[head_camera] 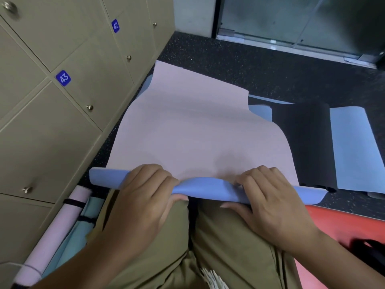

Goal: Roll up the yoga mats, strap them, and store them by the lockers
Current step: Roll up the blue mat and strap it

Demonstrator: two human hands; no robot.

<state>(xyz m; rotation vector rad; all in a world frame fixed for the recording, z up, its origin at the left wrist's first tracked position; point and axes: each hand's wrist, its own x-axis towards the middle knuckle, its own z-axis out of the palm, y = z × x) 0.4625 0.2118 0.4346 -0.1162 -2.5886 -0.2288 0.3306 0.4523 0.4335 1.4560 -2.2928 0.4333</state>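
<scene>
Speckled floor (229, 59), mat's rolled edge (204, 188) under curled fingers (154, 174) (both hands)

Rolled pink mat (62, 230) cut off bottom-left; thumbs hidden.

We see dim, even indoor light with soft shadows, pale glare on the far glass door (291, 21), and wide-angle bending with slight blur at the edges.
</scene>
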